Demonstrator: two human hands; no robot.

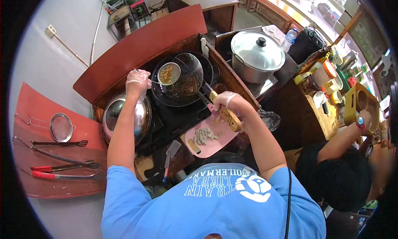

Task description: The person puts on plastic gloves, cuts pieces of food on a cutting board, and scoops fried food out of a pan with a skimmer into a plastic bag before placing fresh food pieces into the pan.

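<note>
My left hand [138, 82], in a clear plastic glove, is closed on the handle of a small strainer [175, 76]. Golden-brown fried bits [166, 75] lie in that strainer, above a black wok [163, 97] with dark oil. My gloved right hand [226, 101] grips the wooden handle of a wire skimmer [188, 67], whose mesh is over the wok beside the strainer. A pinkish handle is by my right fingers; I cannot tell whether they hold it too. Below lies a pink cutting board [222, 135] with pale sliced pieces [204, 136] and a knife [193, 147].
A lidded steel pot [257, 56] stands beyond the wok, right. A domed metal lid [126, 117] sits left of it. Tongs [66, 176] and another strainer [61, 127] hang on a red panel. A spatula [171, 150] lies nearby. Another person [348, 172] works at the right.
</note>
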